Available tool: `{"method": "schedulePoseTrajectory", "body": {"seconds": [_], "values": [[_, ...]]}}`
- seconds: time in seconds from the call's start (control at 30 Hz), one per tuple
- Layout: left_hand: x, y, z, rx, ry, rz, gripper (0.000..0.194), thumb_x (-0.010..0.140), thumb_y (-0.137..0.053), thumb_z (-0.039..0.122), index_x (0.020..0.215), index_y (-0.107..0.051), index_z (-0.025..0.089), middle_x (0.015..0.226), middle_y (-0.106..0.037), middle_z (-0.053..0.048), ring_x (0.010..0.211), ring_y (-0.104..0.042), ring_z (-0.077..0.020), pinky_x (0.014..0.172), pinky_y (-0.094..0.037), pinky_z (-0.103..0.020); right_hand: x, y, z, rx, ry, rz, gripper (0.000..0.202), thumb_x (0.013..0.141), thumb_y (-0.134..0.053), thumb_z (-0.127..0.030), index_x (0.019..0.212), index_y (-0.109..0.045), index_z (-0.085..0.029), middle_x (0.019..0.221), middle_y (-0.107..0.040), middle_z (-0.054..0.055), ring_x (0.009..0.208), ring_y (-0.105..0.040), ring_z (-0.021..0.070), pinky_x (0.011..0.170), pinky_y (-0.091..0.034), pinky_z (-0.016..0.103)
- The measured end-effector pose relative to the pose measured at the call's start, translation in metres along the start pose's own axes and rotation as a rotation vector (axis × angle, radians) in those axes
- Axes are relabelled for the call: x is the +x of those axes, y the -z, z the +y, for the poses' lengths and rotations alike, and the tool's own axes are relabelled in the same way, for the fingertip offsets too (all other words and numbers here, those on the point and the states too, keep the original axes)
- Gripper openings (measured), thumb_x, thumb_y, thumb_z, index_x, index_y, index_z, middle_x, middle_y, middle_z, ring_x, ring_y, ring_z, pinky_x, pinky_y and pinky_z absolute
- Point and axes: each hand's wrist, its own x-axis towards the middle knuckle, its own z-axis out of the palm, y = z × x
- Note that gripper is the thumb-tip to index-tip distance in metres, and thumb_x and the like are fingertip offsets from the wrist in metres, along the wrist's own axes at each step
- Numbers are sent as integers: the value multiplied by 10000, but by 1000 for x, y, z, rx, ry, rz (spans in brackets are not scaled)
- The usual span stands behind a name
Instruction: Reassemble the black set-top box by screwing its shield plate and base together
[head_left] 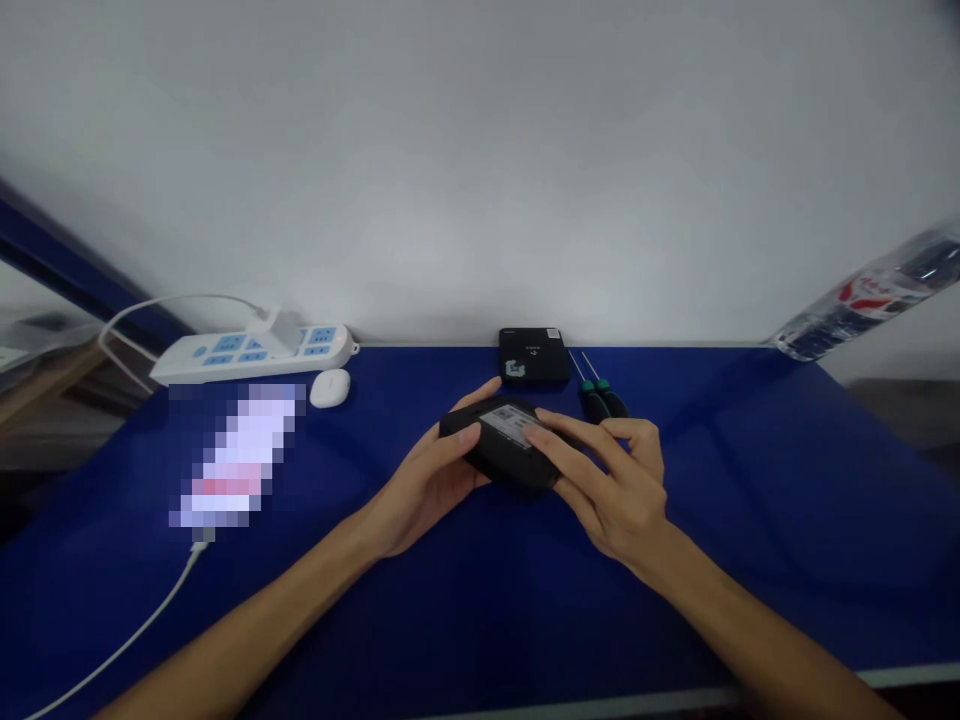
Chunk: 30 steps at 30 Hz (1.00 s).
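Note:
Above the middle of the blue table, a black box-shaped device with a white printed label is tilted between my two hands. My left hand grips its left end, thumb on the labelled face and fingers behind. On the right side, my right hand holds the device, with fingertips resting on the label and its right edge. What kind of device it is cannot be made out. Just beyond it lie a flat black box with a small white sticker and two green-and-black screwdrivers.
A white power strip with a plugged-in charger lies at the back left, by a white earbud case. A blurred-out phone on a white cable is nearer. A plastic bottle stands at the back right against a pale wall.

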Motion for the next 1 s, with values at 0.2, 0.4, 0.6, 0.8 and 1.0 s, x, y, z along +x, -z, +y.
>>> {"method": "schedulePoseTrajectory", "body": {"seconds": [0.2,0.4,0.6,0.8,1.0], "values": [[3,-6,6,-99,28,79,323,1005,-664,322,1283,-785,212,1375,-785,-103,1393,-670,-370,1144,-583,-519,3,2,0,-64,-13,-62,726,1069,-742,-173,1693,-485,-439,1549,-695,38,1068,-611,341,913,-453,522],[6,-12,-10,-132,60,149,244,1006,-719,285,1226,-790,208,1263,-826,-96,1310,-722,-331,1116,-614,-477,8,-5,-6,-86,9,-215,573,1099,-698,-180,1637,-579,-338,1588,-648,106,1163,-556,368,906,-449,523],[10,-8,-11,-70,-7,172,306,1018,-744,262,1320,-732,215,1299,-787,-108,1153,-768,-304,837,-739,-419,10,-7,-9,18,-23,-305,535,1132,-652,-369,1635,-548,-221,1705,-511,168,1270,-515,409,986,-459,590],[9,-2,-5,137,20,118,501,1028,-760,404,1484,-630,243,991,-760,-72,756,-774,-250,503,-731,-408,12,-1,-3,264,-368,-167,527,1148,-565,-321,1670,-493,-311,1714,-492,103,1411,-499,371,1177,-426,622],[8,4,-7,308,-2,74,535,1041,-737,489,1516,-682,249,1007,-808,-84,788,-808,-260,556,-703,-333,14,-3,4,793,-692,-195,433,1111,-656,-367,1543,-627,-348,1477,-669,91,1069,-730,280,925,-607,471]]}}
